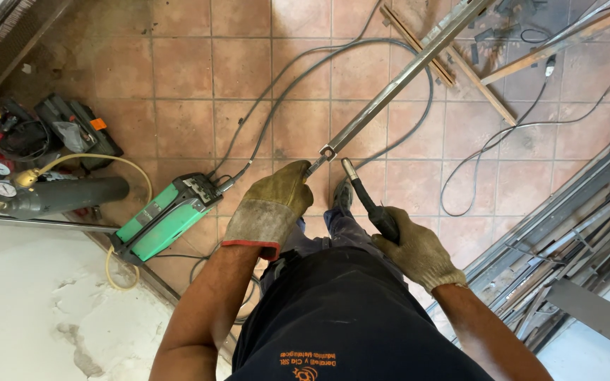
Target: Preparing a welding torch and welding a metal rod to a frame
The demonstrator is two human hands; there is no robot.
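Gripping one long grey steel bar (390, 92) by its end, the gloved left hand (273, 204) is clenched; the right hand (414, 250) clasps one black welding torch (368, 201).

The floor (178, 67) is square terracotta tile. On it at left lie a green box-shaped welding machine (167, 215) and a dark grey gas cylinder (65, 196); grey cables (287, 85) loop across the middle; long steel bars (566, 240) pile at right, wooden slats (485, 88) far right.

Worn leather glove (270, 204), knitted cloth glove (418, 250), dull metal bar (397, 85), matt terracotta tiles (185, 67)
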